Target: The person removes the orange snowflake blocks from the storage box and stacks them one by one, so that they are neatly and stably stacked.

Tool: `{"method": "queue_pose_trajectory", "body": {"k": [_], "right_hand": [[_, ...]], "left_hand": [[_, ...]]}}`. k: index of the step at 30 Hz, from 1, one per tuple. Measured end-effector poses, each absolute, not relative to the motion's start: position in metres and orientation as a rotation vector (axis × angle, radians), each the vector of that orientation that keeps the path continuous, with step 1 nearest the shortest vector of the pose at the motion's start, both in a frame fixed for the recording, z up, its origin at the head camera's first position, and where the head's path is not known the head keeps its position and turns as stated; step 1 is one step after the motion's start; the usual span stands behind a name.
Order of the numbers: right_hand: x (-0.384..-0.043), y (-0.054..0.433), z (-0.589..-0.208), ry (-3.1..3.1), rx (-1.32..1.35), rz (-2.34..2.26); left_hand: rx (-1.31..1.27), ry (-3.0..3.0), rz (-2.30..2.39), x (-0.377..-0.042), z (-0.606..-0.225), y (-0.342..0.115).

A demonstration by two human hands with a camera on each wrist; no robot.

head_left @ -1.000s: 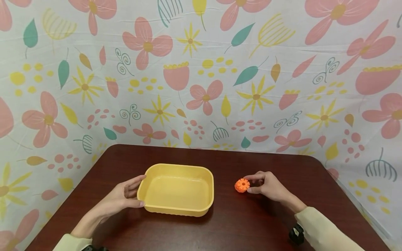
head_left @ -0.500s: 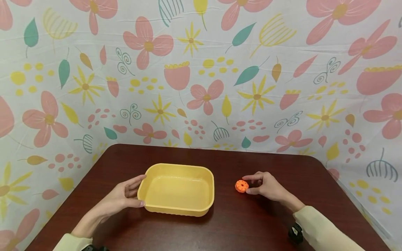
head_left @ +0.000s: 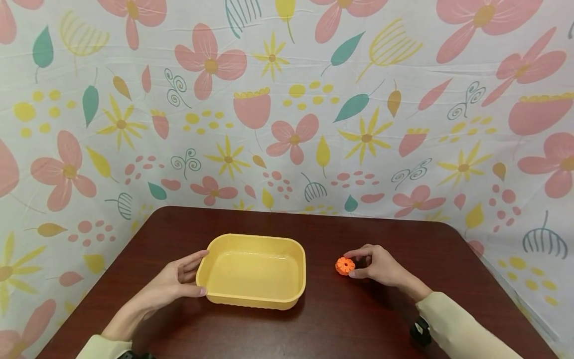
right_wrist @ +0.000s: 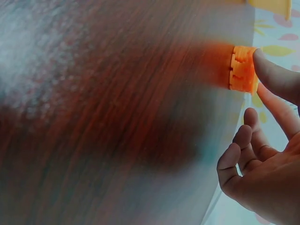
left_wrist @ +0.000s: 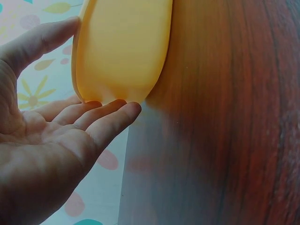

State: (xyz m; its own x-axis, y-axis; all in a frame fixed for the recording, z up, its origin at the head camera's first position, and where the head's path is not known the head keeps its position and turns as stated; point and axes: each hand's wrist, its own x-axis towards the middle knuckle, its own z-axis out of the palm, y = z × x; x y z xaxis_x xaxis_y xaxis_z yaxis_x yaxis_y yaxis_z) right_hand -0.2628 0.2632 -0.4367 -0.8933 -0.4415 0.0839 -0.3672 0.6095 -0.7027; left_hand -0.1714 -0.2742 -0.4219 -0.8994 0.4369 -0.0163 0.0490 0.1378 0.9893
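Note:
A small stack of orange notched discs (head_left: 345, 266) stands on the table right of the yellow tray (head_left: 251, 301). My right hand (head_left: 381, 266) pinches the stack's right side between thumb and index finger. In the right wrist view the orange stack (right_wrist: 242, 69) shows several layers, and the other fingers curl loosely away from it. At the tray's left end, my left hand (head_left: 172, 284) touches the rim with spread thumb and fingers. The left wrist view has the thumb on one edge of the tray (left_wrist: 124, 51) and nearly straight fingertips along its end wall.
Both things stand on a dark reddish-brown wooden table (head_left: 332, 329) with rounded far corners. Behind it hangs a white cloth (head_left: 287, 99) printed with flowers and leaves. A dark wrist device (head_left: 420, 331) sits at the right sleeve's cuff.
The orange stack, leaning and uneven a second ago, now looks more even. My right hand has shifted slightly left with its fingertips on it. The left hand and tray have stayed still.

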Motion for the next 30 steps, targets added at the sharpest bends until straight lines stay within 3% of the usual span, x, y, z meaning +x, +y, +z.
{"method": "queue_pose_trajectory", "body": {"k": [30], "right_hand": [[-0.2583,0.2564,-0.4324,2.689,-0.697,-1.198]], "left_hand": [[0.476,2.094,1.846,-0.1727,-0.4245,-0.274]]}}
